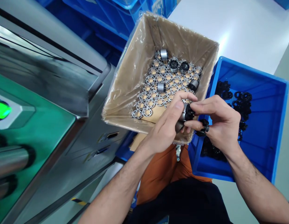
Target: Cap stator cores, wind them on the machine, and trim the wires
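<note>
My left hand (pixel 166 126) is closed around a silver ring-shaped stator core (pixel 183 115) above the front right of a carton. A black plastic end cap (pixel 189 112) sits at the core's right end. My right hand (pixel 216 116) pinches this cap with its fingertips. Another black end cap (pixel 205 126) hangs at the lower fingers of my right hand. Beneath the left fingers a second grey part (pixel 179 126) shows, mostly hidden. In the carton (pixel 126 90), lined with clear plastic, many bare stator cores (pixel 159 101) stand in rows. Several capped cores (pixel 161 87) lie on top of them.
Right of the carton is a blue bin (pixel 258 155) with loose black end caps (pixel 243 102). Blue crates (pixel 107 18) are behind, beside a white tabletop (pixel 240 28). A metal machine (pixel 48 124) with a green panel and lit green button (pixel 2 110) stands at left.
</note>
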Motion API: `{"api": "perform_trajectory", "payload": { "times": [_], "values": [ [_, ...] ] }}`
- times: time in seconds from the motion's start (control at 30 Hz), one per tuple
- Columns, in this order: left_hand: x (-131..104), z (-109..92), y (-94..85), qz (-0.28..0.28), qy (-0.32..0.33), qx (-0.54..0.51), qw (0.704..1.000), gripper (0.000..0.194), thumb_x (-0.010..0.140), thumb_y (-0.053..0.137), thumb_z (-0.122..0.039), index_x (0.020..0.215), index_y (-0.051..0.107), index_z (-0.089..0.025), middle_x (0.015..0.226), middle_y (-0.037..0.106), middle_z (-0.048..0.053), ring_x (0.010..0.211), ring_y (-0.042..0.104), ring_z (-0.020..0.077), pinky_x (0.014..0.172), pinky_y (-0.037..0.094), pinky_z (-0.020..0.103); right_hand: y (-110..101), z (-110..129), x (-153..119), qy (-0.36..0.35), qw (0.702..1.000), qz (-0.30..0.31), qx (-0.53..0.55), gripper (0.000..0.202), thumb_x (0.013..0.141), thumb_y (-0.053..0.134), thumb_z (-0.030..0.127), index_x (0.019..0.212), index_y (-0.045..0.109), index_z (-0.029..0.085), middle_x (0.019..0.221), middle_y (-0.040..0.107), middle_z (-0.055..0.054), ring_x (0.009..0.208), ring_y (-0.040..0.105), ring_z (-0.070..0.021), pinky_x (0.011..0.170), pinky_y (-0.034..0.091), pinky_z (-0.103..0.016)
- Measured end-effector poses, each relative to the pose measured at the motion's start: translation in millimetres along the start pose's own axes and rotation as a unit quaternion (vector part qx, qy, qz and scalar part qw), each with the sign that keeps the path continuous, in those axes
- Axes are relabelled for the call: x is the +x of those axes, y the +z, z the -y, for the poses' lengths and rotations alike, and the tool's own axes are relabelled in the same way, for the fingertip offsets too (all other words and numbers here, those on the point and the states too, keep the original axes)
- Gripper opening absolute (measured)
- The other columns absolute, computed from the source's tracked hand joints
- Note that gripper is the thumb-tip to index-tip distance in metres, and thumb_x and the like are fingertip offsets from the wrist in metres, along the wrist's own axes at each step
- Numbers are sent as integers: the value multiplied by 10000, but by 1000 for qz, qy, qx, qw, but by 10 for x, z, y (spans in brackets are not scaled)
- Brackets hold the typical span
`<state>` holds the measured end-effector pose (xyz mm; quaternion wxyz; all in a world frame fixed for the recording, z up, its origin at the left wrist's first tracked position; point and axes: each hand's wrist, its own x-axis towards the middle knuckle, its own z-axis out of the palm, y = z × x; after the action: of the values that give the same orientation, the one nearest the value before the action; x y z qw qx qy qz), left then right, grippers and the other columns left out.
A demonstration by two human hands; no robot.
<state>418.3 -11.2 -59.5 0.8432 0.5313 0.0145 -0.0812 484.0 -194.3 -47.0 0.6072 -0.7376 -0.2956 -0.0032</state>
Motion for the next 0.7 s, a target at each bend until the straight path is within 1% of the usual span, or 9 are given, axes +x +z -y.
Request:
{"api": "perform_trajectory", "payload": {
  "times": [0.1,0.17,0.27,0.3,0.37,0.43,0.53,0.63,0.7],
  "values": [
    [14,-19,13,-30,-12,22,999,514,1203,591,-740,1427,703,-292,836,713,4,623,665,163,590,538,297,-68,62,45,21,999,8,-27,265,931,1069,364,1172,971,413,1180,897,-25,1072,842,-244,932,748,-428],
    [54,-18,13,-76,12,39,996,544,1155,660,-773,1265,768,-251,897,782,42,641,712,170,543,501,286,-129,106,80,55,998,9,-43,202,1016,989,421,1215,964,400,1165,885,-40,993,823,-234,860,745,-412],
    [122,-5,1,-159,45,37,986,571,1098,725,-778,958,652,-230,1025,865,84,700,773,176,501,448,252,-193,130,111,125,992,13,-21,178,1130,847,448,1264,927,361,1024,851,-35,779,757,-187,674,698,-352],
    [136,-2,-2,-183,41,30,982,560,1092,734,-762,940,610,-237,1021,874,77,679,767,170,490,437,245,-200,129,113,139,990,17,-6,162,1140,832,433,1252,911,346,999,840,-26,734,734,-171,627,671,-328],
    [148,-3,-4,-212,24,30,976,488,1105,735,-707,973,621,-251,897,850,39,597,716,155,487,436,245,-191,124,107,151,988,29,22,125,1116,854,377,1223,871,315,984,823,-10,676,692,-140,555,608,-285],
    [140,-11,-1,-207,23,48,977,441,1137,708,-660,985,697,-247,765,784,15,548,658,148,506,453,262,-163,126,96,161,986,26,36,146,1075,872,297,1209,815,295,988,804,4,655,657,-118,515,549,-256],
    [118,-38,5,-166,42,93,981,466,1146,738,-635,909,751,-234,671,680,-2,537,573,139,529,436,288,-123,143,85,165,986,2,3,141,1053,821,192,1121,733,278,983,750,19,715,646,-104,539,504,-225],
    [110,-70,10,-118,79,167,976,378,983,976,-592,1065,826,-256,746,674,-22,617,546,146,590,433,307,-106,146,82,162,986,2,-37,106,1084,762,183,1081,698,268,947,702,26,777,652,-103,583,506,-210],
    [112,-76,9,-97,104,211,967,419,887,1072,-517,1140,847,-270,850,718,-11,717,590,165,674,480,322,-104,140,80,164,986,16,-21,107,1087,742,178,1107,693,271,973,701,22,755,651,-97,549,502,-198]
  ]
}}
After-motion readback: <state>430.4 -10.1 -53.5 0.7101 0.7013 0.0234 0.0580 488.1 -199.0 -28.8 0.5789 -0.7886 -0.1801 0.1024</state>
